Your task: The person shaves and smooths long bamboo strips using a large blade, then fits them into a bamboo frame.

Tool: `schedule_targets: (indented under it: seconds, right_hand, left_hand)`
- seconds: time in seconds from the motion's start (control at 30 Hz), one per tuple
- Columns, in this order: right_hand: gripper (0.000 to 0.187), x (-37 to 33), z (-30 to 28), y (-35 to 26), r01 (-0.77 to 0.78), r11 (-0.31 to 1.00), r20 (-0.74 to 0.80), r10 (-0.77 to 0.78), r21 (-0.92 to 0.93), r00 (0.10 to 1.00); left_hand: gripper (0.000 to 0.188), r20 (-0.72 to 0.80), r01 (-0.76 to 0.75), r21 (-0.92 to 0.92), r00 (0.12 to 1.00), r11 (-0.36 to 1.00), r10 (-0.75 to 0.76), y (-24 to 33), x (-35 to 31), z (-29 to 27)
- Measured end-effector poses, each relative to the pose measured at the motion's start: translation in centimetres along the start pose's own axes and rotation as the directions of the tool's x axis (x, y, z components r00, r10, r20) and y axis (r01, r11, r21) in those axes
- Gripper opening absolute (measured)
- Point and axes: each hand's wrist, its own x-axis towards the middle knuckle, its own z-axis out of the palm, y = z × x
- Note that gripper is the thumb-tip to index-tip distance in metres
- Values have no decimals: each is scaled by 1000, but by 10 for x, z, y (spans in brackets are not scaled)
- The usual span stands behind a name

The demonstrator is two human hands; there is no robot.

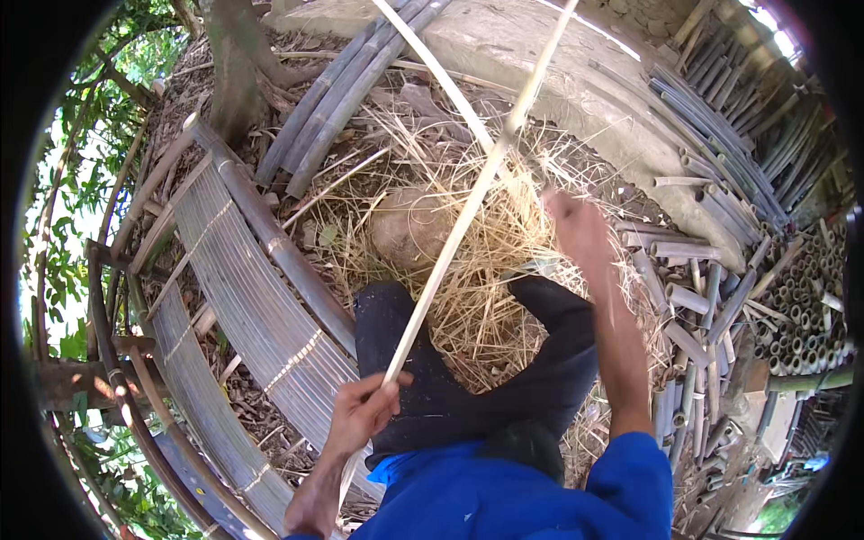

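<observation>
My left hand (367, 409) is closed around a long pale bamboo strip (447, 255), which slants up and away to the right past the top of the view. A second pale strip (438, 72) runs from the top edge down to meet it; whether the two are joined there, I cannot tell. Just right of that meeting point is my right hand (576, 225), smeared by motion, its fingers seemingly curled. A blurred dark patch shows on the strip near it, too unclear to name. Below the strip, a rounded brown stone or block (411, 227) lies between my knees among straw-like shavings (490, 310).
To the left lie slatted bamboo panels (238, 261) with a thick bamboo pole (270, 229) alongside. Several grey bamboo poles (351, 90) rest beyond, near a tree trunk (236, 67). A low earthen ledge (576, 99) crosses the far side. Cut bamboo pieces (801, 315) are stacked at right.
</observation>
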Motion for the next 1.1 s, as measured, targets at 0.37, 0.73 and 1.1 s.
schedule_targets:
  seconds: [0.37, 0.73, 1.1]
  right_hand:
    - [65, -56, 48, -11, 324, 946, 108, -320, -19, 941]
    - [85, -10, 26, 2, 238, 962, 24, -237, -136, 971]
    - [62, -128, 92, -8, 656, 755, 183, -646, 10, 741]
  left_hand:
    - [29, -17, -91, 125, 995, 988, 94, 15, 22, 35]
    - [28, -54, -128, 272, 988, 954, 148, -24, -19, 18]
    - [58, 36, -85, 236, 996, 968, 78, 5, 26, 25]
